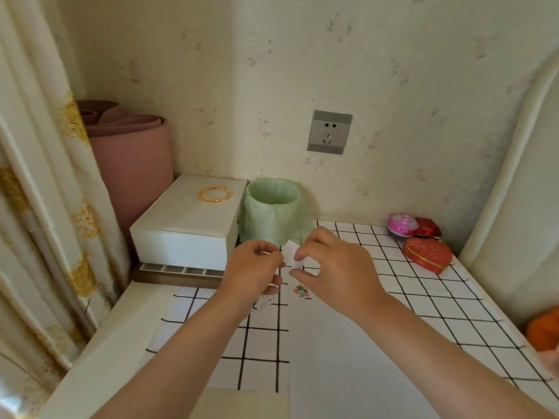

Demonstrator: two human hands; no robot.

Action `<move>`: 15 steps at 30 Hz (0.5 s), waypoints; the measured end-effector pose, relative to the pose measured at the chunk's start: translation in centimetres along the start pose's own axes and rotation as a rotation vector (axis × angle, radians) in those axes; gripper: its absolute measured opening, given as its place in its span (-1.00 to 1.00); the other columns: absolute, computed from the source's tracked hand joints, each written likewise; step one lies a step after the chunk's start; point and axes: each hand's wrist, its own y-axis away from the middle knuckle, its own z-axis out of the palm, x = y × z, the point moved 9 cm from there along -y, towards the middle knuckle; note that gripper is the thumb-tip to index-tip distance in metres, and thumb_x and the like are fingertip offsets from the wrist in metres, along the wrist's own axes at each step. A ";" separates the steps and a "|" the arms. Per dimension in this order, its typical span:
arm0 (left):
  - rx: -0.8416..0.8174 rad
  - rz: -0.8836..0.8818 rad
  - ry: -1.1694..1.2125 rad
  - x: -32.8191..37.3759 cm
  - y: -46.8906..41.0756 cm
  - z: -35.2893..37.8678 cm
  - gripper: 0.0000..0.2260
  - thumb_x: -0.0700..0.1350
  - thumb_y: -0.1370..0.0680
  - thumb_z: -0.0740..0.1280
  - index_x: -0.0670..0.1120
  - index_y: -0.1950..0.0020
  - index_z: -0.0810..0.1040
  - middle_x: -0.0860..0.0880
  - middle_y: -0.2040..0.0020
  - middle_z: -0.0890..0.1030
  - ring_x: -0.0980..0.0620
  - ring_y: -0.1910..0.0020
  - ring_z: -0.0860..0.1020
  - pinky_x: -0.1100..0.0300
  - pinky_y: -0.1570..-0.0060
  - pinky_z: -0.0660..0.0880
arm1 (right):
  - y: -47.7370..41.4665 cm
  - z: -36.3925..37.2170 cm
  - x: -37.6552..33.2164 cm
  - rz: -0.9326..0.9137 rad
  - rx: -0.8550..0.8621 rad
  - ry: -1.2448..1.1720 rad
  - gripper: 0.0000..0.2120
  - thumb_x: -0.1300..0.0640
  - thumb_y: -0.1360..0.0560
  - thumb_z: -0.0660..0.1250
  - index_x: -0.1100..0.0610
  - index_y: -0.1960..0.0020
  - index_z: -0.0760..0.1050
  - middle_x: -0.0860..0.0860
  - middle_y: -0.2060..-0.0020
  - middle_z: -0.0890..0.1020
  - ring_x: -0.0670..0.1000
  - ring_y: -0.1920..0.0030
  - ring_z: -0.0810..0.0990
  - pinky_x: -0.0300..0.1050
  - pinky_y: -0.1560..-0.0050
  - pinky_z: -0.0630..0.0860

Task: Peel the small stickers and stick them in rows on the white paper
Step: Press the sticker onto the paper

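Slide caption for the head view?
Peeling step: left hand and right hand pinch a white slip above the white paper, which bears one flower sticker.

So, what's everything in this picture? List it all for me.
small white sticker slip: one, white, pinched between both hands
white paper sheet: one, white, flat on the tablecloth
flower sticker: one, green and pink, at the paper's far left corner
black-and-white checked tablecloth: one, over the table
bag-lined bin: one, pale green, behind the hands
rectangular box: one, white, left of the bin
gold bangles: count unclear, gold, on the white box
heart-shaped box: one, red, far right of the tablecloth
round box: one, pink, behind the heart-shaped box
wall socket: one, grey, above the bin
rolled mat: one, pink, left corner
left hand: one, pinching the slip
right hand: one, pinching the slip
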 end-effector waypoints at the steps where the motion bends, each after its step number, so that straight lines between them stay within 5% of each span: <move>1: -0.002 -0.006 0.008 -0.1 0.1 0.3 -0.88 -0.23 -0.51 0.35 -0.08 -0.02 0.56 -0.09 0.10 0.68 0.01 0.36 0.61 0.16 0.35 0.62 | 0.1 0.0 0.2 -0.003 0.014 0.012 -0.80 -0.02 -0.29 0.62 -0.08 0.18 0.62 -0.15 0.18 0.56 -0.14 0.46 0.36 -0.35 0.44 0.16; 8: -0.079 -0.011 0.047 0.2 0.6 2.6 -0.88 -0.19 -0.54 0.35 -0.06 -0.07 0.56 -0.06 0.05 0.68 0.04 0.37 0.62 0.11 0.29 0.62 | 1.1 0.3 2.2 0.051 0.034 -0.012 -0.92 0.06 -0.42 0.50 -0.08 0.18 0.62 -0.14 0.21 0.57 -0.14 0.46 0.43 -0.28 0.49 0.32; 12: -0.144 0.013 0.075 0.6 0.7 3.6 -0.88 -0.05 -0.61 0.32 -0.02 -0.12 0.55 -0.03 -0.06 0.63 0.02 0.28 0.64 0.11 0.31 0.61 | 1.8 1.4 5.3 0.351 -0.058 -0.289 -0.94 0.03 -0.48 0.44 -0.12 0.14 0.60 -0.21 0.18 0.57 -0.27 0.31 0.49 -0.40 0.34 0.31; 15: -0.126 -0.002 0.050 0.2 0.4 3.7 -0.83 -0.06 -0.62 0.31 0.02 -0.21 0.50 0.00 -0.10 0.59 0.01 0.16 0.66 0.11 0.29 0.64 | 3.0 2.5 7.1 0.668 -0.120 -0.709 -0.94 0.07 -0.50 0.45 -0.02 0.15 0.65 -0.19 0.30 0.62 -0.16 0.45 0.46 -0.33 0.42 0.37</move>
